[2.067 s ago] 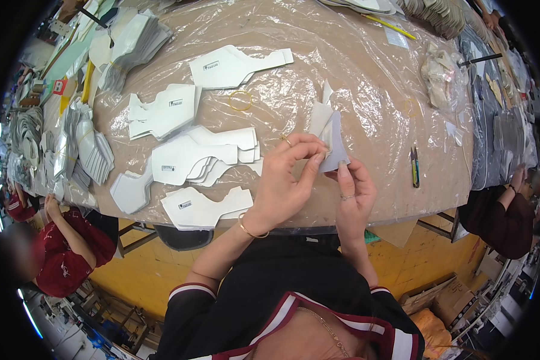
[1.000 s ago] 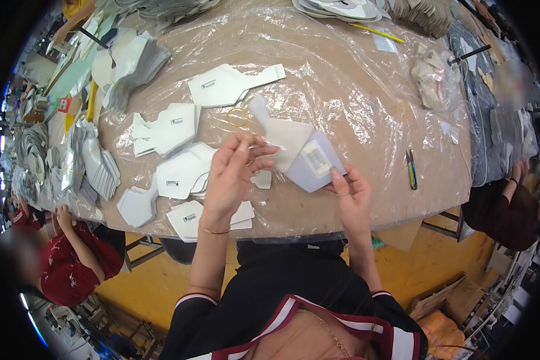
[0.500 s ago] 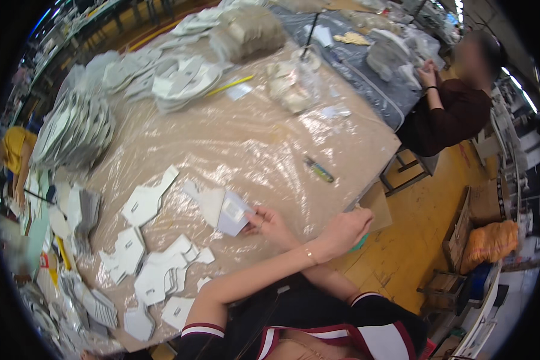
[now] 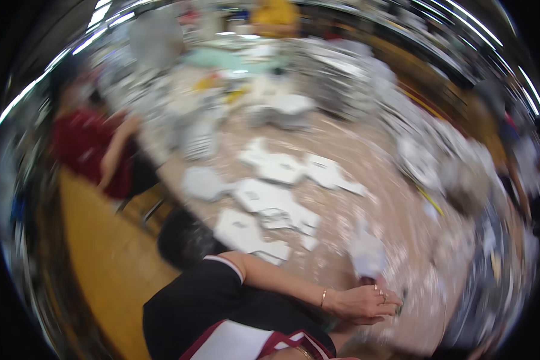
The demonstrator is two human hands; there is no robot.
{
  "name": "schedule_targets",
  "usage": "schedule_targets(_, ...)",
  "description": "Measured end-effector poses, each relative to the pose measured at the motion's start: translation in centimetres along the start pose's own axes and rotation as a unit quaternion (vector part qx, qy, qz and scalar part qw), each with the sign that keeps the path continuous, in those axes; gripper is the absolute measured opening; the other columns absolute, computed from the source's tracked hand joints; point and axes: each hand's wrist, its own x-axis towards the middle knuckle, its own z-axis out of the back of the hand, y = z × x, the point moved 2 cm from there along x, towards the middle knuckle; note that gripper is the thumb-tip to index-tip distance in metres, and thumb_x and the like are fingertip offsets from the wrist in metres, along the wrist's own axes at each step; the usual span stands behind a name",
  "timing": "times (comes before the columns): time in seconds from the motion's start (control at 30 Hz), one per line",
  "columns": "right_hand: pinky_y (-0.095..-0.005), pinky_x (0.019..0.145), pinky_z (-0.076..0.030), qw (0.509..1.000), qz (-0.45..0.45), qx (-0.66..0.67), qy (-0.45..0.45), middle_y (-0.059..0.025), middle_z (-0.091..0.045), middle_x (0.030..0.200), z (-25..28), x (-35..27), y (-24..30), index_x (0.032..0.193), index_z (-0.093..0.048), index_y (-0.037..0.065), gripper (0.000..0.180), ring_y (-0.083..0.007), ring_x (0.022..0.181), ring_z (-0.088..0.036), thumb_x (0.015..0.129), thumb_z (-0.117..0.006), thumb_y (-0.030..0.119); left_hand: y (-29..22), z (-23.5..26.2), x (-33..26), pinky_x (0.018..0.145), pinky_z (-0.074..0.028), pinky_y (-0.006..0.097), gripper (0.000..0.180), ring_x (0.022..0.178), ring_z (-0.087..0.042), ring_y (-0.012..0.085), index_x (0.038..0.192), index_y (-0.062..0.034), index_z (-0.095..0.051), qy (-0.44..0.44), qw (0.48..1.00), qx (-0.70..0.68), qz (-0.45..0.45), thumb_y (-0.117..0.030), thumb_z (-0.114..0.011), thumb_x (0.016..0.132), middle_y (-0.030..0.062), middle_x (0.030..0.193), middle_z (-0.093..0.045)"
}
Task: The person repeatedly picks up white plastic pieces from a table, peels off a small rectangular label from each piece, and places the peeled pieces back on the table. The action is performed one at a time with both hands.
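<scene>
The picture is heavily motion-blurred. My left hand [image 4: 366,303], with rings and a thin bracelet, lies with fingers together at the near edge of the brown paper-covered table [image 4: 366,156]. A small white folded piece [image 4: 366,252] stands just above it, and the blur hides whether the fingers grip it. My right hand does not show. Several flat white cut-out pieces [image 4: 264,201] lie on the table to the left of my forearm.
A person in a red top [image 4: 96,150] sits at the table's left side. Stacks of grey and white pieces [image 4: 342,78] crowd the far side. A yellow pencil [image 4: 429,201] lies at the right. A dark stool [image 4: 183,240] stands on the wooden floor.
The view has swung sharply and blurred. My left hand has come off the flat pieces to the table's near edge; the right hand has dropped out of sight.
</scene>
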Motion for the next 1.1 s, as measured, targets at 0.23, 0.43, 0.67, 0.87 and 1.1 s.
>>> schedule_targets(0.23,-0.0331,0.089,-0.050,0.967,0.045,-0.252,-0.005,-0.0109,-0.064,0.102,-4.7,3.8,2.1,0.109,-0.056,-0.003,0.018,-0.0208,0.095,-0.063,0.100,-0.057,0.013,2.7,8.1,-4.6,0.099,-0.042,0.044,0.059,0.116,-0.056,0.0315,0.134,-0.0022,-0.047,-0.107,0.956,0.111,0.251,-0.015,-0.067,0.080,0.0175,0.124,-0.056)
schedule_targets(0.43,-0.0342,0.094,-0.046,0.810,0.229,-0.528,0.115,-0.0133,-0.062,0.109,-9.2,0.8,3.2,0.115,-0.058,-0.006,0.021,-0.0226,0.104,-0.059,0.096,-0.057,0.004,4.5,8.9,-5.0,0.070,-0.052,0.034,0.023,0.078,-0.067,0.0250,0.106,-0.0011,-0.066,-0.215,0.860,-0.117,0.448,-0.019,-0.066,0.092,0.0098,0.085,-0.067)
schedule_targets(0.67,-0.0424,0.099,-0.042,0.654,0.246,-0.715,0.018,-0.0162,-0.060,0.119,-7.8,0.3,4.1,0.111,-0.065,0.002,0.027,-0.0338,0.113,-0.056,0.085,-0.071,0.006,9.2,10.1,-9.9,0.070,-0.059,0.023,0.031,0.080,-0.068,0.0113,0.115,0.0046,-0.064,-0.088,0.650,-0.401,0.640,-0.021,-0.062,0.098,0.0066,0.096,-0.071)
schedule_targets(0.87,-0.0429,0.095,-0.041,0.607,0.182,-0.774,0.012,-0.0130,-0.059,0.119,-4.8,-1.0,1.7,0.108,-0.068,0.007,0.027,-0.0327,0.112,-0.055,0.082,-0.076,0.014,8.7,9.5,-10.7,0.076,-0.060,0.022,0.039,0.090,-0.068,0.0106,0.132,0.0057,-0.050,-0.057,0.669,-0.372,0.641,-0.004,-0.060,0.096,0.0090,0.107,-0.069)
schedule_targets(1.1,-0.0425,0.091,-0.043,0.613,0.174,-0.762,0.116,-0.0079,-0.061,0.114,-5.8,-0.7,-2.4,0.105,-0.068,0.009,0.026,-0.0292,0.107,-0.057,0.081,-0.075,0.018,8.4,10.3,-10.3,0.079,-0.059,0.022,0.040,0.094,-0.067,0.0100,0.134,0.0051,-0.044,-0.052,0.663,-0.368,0.650,-0.002,-0.057,0.097,0.0088,0.108,-0.068)
